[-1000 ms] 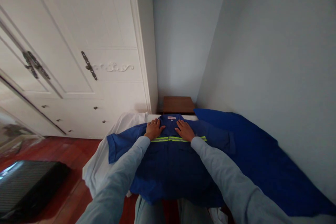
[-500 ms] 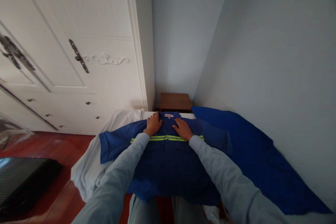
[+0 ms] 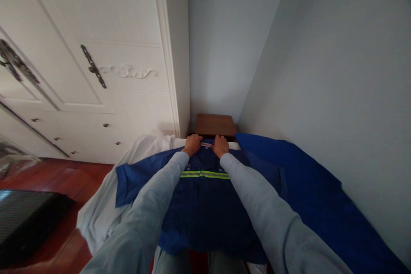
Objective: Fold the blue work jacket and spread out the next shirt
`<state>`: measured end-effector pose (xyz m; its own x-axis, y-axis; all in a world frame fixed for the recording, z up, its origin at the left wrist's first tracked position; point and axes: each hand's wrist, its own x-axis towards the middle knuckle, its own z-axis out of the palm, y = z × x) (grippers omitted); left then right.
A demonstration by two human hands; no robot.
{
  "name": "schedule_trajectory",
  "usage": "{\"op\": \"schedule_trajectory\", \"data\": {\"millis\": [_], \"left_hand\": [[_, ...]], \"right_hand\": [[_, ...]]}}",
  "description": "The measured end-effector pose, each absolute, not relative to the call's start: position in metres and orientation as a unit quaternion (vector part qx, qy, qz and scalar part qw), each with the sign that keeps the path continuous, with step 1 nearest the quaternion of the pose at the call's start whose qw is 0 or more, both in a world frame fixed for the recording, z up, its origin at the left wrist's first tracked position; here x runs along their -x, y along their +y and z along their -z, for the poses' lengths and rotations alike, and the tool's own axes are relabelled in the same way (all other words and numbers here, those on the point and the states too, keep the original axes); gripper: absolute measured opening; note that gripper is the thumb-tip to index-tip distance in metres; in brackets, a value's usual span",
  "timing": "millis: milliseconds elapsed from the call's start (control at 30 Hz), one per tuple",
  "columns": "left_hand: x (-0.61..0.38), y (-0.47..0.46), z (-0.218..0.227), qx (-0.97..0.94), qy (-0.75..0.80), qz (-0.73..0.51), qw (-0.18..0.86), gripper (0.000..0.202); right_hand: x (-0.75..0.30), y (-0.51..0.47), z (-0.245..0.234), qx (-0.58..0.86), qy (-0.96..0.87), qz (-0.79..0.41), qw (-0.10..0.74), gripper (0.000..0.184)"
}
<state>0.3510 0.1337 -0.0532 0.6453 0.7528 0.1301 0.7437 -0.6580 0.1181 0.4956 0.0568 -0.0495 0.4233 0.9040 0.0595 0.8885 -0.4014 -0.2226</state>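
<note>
A blue short-sleeved work shirt [image 3: 210, 205] lies spread out front side up, its collar away from me and its hem towards my legs. A yellow-green reflective stripe runs across its chest, and a label shows inside the collar. My left hand [image 3: 192, 144] is closed on the left side of the collar, fingers curled over the edge. On the collar's right side my right hand [image 3: 221, 146] grips the same way. The fingertips of both hands are partly hidden.
White cloth [image 3: 99, 209] hangs under the shirt at left, and blue fabric [image 3: 308, 188] lies at right along the grey wall [image 3: 337, 72]. Beyond the collar stands a brown wooden cabinet [image 3: 215, 124]. A white wardrobe [image 3: 135, 107] rises at left; a black-edged item [image 3: 35, 222] lies on the red floor.
Both hands have moved from lying flat on the upper chest up to the collar and have closed on it. The stripe and hem sit slightly nearer me.
</note>
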Motion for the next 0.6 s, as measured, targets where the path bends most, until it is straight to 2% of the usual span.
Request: {"op": "schedule_trajectory", "data": {"millis": [233, 433, 600], "left_hand": [[-0.343, 0.13, 0.04, -0.923, 0.37, -0.103, 0.004, 0.027], [-0.335, 0.124, 0.033, -0.936, 0.335, -0.106, -0.017, 0.026], [-0.329, 0.123, 0.034, -0.933, 0.343, -0.104, -0.033, 0.028]], "right_hand": [[-0.497, 0.053, 0.051, 0.821, -0.56, -0.012, 0.108, 0.033], [-0.493, 0.054, 0.051, 0.842, -0.522, -0.027, 0.134, 0.043], [-0.504, 0.05, 0.042, 0.833, -0.539, -0.062, 0.106, 0.028]]}}
